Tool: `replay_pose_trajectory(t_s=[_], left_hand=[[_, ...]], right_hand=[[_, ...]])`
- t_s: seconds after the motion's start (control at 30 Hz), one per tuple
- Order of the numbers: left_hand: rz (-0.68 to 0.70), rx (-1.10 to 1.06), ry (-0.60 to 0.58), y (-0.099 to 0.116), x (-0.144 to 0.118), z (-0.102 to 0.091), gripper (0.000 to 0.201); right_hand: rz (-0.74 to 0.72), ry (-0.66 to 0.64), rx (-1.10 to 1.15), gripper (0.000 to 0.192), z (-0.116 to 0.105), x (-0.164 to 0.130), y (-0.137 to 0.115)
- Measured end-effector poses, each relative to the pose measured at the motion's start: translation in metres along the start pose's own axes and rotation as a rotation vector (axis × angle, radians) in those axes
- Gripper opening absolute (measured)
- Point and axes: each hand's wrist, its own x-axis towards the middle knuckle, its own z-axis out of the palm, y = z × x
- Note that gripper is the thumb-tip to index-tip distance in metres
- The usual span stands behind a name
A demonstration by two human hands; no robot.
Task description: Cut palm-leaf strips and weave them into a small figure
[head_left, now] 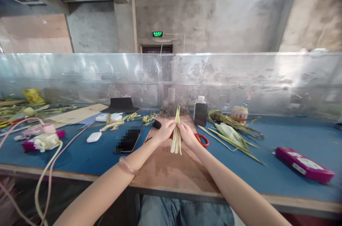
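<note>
Head view looks down over a long blue surface (267, 140) backed by a shiny perforated metal screen (240, 80), with bare concrete walls and a green exit sign (157, 34) beyond. On the blue top lies a brown board (171, 172), and over it both of the person's hands meet. The left hand (164, 131) and the right hand (188, 135) each pinch a bundle of pale leaf strips (176, 137), held upright just above the board; the left grip is closed on the strips near their middle, the right grip closed on them from the other side, so the strips sit between the fingertips. A clear bracelet (125, 164) rings the left wrist. To the right lie loose green leaves (232, 133), and well apart from them a magenta box (304, 164). Behind the hands stands a dark bottle (200, 111) with a pale cap, and red-handled scissors (202, 139) lie just beside the right hand. To the left are a black phone (129, 140), a white earbud case (94, 137) and a pink cable (21, 126).
</note>
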Motion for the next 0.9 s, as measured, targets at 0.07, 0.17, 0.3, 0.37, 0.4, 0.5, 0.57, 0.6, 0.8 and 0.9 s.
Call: replay_pose_trajectory(t_s=[0.07, 0.17, 0.3, 0.37, 0.4, 0.5, 0.57, 0.6, 0.8, 0.9], left_hand=[[0.027, 0.058, -0.018, 0.0, -0.001, 0.0, 0.024], [0.046, 0.142, -0.029, 0.001, -0.002, 0.001, 0.027], [0.069, 0.209, -0.004, 0.002, -0.003, 0.001, 0.027], [0.076, 0.226, -0.004, 0.003, -0.004, 0.001, 0.027], [0.082, 0.235, -0.007, 0.003, -0.004, 0.001, 0.027], [0.096, 0.245, -0.021, 0.002, -0.004, 0.001, 0.025], [0.083, 0.225, -0.034, 0.001, -0.004, 0.002, 0.025], [0.072, 0.211, -0.039, 0.0, -0.004, 0.002, 0.025], [0.066, 0.18, -0.029, 0.001, -0.005, 0.004, 0.023], [0.085, 0.189, 0.013, 0.003, -0.005, 0.004, 0.022]], right_hand=[[-0.004, 0.037, -0.016, 0.021, 0.0, -0.001, -0.002], [-0.005, 0.065, -0.046, 0.022, -0.001, -0.002, -0.005], [-0.037, 0.069, -0.082, 0.023, -0.002, -0.002, -0.005], [-0.029, 0.078, -0.112, 0.022, -0.002, -0.001, -0.002], [-0.024, 0.084, -0.126, 0.022, -0.002, 0.001, 0.001], [-0.041, 0.092, -0.161, 0.022, -0.002, 0.005, 0.01], [-0.063, 0.088, -0.177, 0.025, -0.002, 0.007, 0.016], [-0.074, 0.085, -0.183, 0.026, -0.002, 0.008, 0.018], [-0.121, 0.076, -0.188, 0.034, -0.002, 0.007, 0.019], [-0.131, 0.087, -0.193, 0.036, -0.001, 0.006, 0.016]])
